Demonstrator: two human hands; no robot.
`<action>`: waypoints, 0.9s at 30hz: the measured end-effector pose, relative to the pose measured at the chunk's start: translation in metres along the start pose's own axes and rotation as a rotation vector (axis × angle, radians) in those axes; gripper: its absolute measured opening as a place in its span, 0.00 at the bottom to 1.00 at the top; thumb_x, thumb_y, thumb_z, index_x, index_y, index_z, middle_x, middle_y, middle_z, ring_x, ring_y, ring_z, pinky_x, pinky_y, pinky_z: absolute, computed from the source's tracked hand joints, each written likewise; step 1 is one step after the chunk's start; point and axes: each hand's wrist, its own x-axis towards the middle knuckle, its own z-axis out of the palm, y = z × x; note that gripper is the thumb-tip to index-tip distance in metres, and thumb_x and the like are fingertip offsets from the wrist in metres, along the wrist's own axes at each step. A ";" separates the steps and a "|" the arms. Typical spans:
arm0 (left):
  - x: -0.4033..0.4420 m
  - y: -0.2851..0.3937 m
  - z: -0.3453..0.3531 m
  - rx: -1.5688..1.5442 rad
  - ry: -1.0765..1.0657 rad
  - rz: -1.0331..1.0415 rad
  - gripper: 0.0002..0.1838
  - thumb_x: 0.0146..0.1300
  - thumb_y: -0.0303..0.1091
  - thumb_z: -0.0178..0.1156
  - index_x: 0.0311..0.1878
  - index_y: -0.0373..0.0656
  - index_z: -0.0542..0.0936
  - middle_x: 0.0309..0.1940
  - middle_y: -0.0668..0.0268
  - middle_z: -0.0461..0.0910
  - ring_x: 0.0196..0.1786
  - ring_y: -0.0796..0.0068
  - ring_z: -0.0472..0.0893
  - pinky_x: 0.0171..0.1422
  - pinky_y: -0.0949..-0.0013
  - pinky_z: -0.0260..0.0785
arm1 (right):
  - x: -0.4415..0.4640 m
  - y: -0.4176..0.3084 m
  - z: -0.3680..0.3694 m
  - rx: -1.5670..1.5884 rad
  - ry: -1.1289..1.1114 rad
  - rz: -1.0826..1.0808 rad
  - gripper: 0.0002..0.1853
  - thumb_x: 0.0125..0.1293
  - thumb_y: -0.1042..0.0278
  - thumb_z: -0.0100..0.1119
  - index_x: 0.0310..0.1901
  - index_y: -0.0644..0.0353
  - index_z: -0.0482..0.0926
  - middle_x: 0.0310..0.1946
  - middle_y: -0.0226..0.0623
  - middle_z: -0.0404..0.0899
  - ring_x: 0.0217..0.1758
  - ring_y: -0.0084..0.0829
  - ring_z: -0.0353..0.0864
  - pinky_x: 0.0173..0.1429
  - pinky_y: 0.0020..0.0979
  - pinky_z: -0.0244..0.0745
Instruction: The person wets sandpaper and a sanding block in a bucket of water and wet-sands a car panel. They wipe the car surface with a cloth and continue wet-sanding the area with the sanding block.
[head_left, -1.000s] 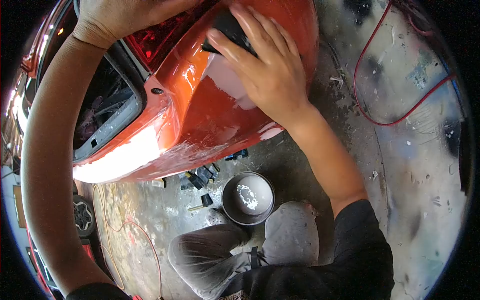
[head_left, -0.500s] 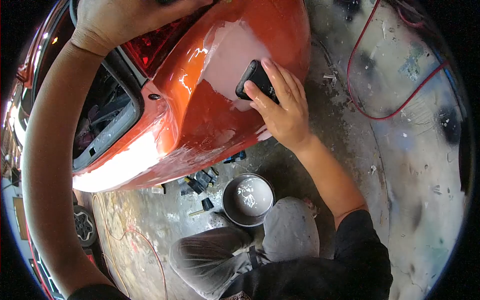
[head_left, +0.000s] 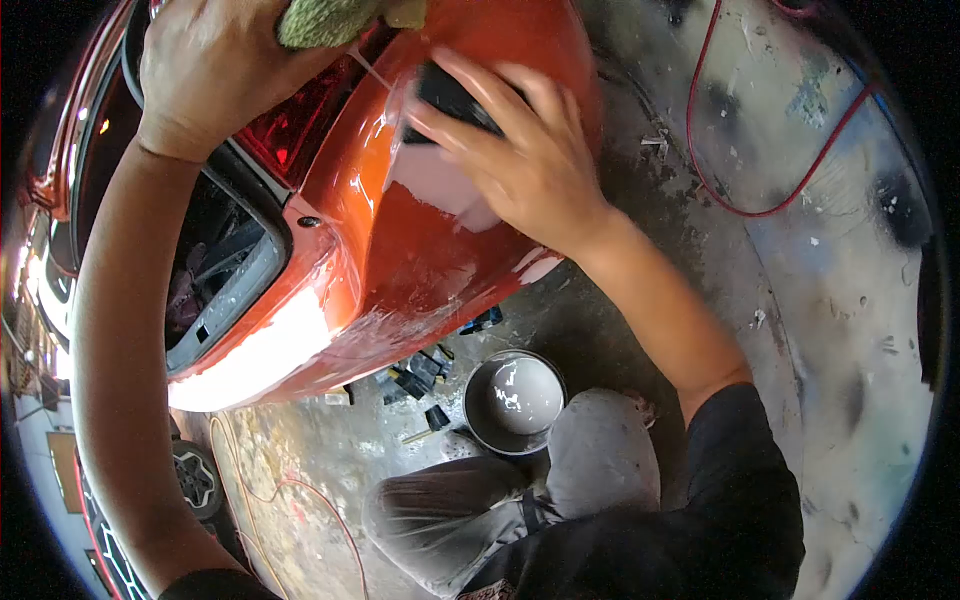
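My right hand [head_left: 530,150] is wrapped over a black block [head_left: 452,100], which lies against the wet orange car panel [head_left: 410,240] on a pale primer patch [head_left: 435,185]. Above and left of it, my left hand [head_left: 225,65] grips a green textured sponge [head_left: 325,20] near the red tail light [head_left: 290,125]. A thin stream of liquid runs from beside the sponge down onto the panel near the block. My left fingertips are partly hidden by the sponge and the frame's top edge.
A round metal bowl [head_left: 514,402] of cloudy liquid stands on the floor by my knees. Left of it lie several small dark pieces [head_left: 415,375]. A red hose [head_left: 745,212] curves over the floor at the right, and thinner hoses lie at the lower left.
The green sponge has come into view in my left hand, and liquid now runs from it. My right hand first slid the block down the patch, then back up toward the tail light.
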 end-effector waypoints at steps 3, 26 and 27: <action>0.000 0.002 0.003 -0.018 0.028 -0.021 0.29 0.50 0.43 0.81 0.55 0.49 0.81 0.52 0.63 0.85 0.56 0.60 0.85 0.60 0.56 0.78 | 0.001 0.001 0.007 -0.007 0.020 0.007 0.23 0.64 0.55 0.68 0.62 0.33 0.85 0.73 0.32 0.73 0.65 0.39 0.74 0.64 0.41 0.71; -0.002 0.004 0.002 -0.073 0.020 -0.046 0.32 0.50 0.42 0.81 0.58 0.50 0.80 0.53 0.62 0.84 0.57 0.60 0.84 0.64 0.54 0.75 | 0.015 0.019 0.011 0.043 0.059 0.017 0.22 0.62 0.55 0.73 0.59 0.33 0.87 0.71 0.32 0.75 0.67 0.41 0.72 0.69 0.44 0.69; -0.002 0.003 0.002 -0.068 0.003 -0.054 0.32 0.49 0.42 0.81 0.58 0.50 0.80 0.54 0.61 0.83 0.58 0.59 0.84 0.64 0.54 0.75 | -0.004 0.017 0.009 0.056 0.038 0.043 0.22 0.62 0.56 0.73 0.59 0.33 0.87 0.71 0.33 0.75 0.67 0.42 0.72 0.69 0.44 0.69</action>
